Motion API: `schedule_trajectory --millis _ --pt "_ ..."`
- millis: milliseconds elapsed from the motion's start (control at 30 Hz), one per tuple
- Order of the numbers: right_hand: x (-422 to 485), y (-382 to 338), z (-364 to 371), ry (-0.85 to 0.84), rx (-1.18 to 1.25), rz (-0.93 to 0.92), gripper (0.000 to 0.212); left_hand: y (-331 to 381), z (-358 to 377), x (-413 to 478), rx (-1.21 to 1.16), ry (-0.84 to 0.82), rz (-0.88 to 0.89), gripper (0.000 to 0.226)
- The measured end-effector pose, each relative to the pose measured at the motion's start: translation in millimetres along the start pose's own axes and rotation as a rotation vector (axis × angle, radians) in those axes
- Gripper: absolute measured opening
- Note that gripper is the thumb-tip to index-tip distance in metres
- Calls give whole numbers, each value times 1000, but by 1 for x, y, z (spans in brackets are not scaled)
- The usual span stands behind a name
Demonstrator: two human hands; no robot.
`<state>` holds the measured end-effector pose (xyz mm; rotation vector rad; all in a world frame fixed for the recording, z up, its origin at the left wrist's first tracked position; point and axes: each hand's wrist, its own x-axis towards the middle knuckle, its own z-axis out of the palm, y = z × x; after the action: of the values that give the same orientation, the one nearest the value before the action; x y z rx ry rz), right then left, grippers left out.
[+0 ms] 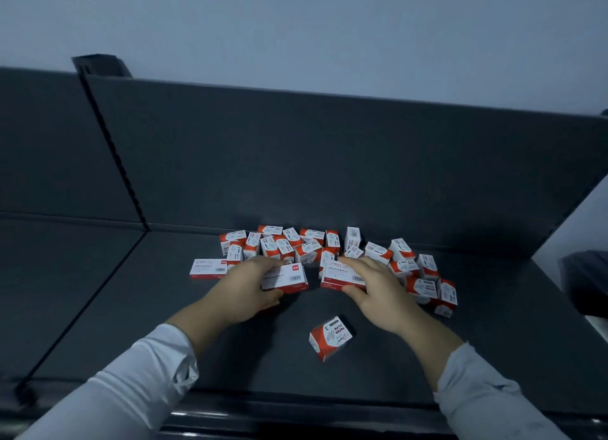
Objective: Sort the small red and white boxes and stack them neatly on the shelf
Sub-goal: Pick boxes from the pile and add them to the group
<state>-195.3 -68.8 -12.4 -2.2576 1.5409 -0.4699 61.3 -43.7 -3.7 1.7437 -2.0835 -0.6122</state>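
A jumble of several small red and white boxes lies at the back of the dark shelf. My left hand grips a flat red and white box, thumb under its near edge. My right hand holds another flat box, fingers over its top and thumb at its front. A third flat box lies to the left. One paper clip box lies alone, tilted, near the front between my arms. More small boxes are scattered to the right of my right hand.
The shelf's dark back panel rises behind the boxes. A slotted upright and a seam divide this bay from the left bay. The shelf's front lip runs along the bottom. A dark object sits beyond the right end.
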Motion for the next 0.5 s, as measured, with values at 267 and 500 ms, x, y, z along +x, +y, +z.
schedule_trajectory --millis 267,500 --pt "18 -55 12 -96 76 -143 55 -28 -28 -32 4 118 -144 49" --pt "28 -112 30 -153 60 -253 54 -58 -59 -73 -8 192 -193 43"
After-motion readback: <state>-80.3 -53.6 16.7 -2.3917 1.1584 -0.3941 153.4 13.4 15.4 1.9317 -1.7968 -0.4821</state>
